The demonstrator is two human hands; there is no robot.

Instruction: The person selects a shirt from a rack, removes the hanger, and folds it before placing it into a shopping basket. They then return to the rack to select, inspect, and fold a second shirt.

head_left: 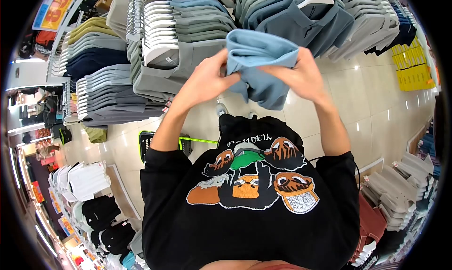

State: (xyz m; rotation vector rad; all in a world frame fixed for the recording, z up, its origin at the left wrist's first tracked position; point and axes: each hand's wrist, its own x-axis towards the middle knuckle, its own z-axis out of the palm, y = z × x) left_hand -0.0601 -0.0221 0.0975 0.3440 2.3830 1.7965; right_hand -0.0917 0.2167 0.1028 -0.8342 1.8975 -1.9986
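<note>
A light blue folded garment (261, 48) is held up between my two hands, in front of the clothes racks. My left hand (209, 77) pinches its left side, thumb toward me and fingers behind the cloth. On the right side, my right hand (301, 77) grips it the same way, its thumb lying across the front. The upper part is gathered in folded layers, and the lower part hangs loose below my thumbs. Close behind the garment hang grey-green shirts (188, 58) on white hangers and a dark blue-grey collared shirt (306, 22).
Light grey shirts (372, 22) hang at the upper right, near yellow packages (412, 65). Left are more hanging shirts (110, 93). A black basket with a green rim (147, 140) is beside me on the tiled floor (362, 100). White clothes (87, 180) are at lower left.
</note>
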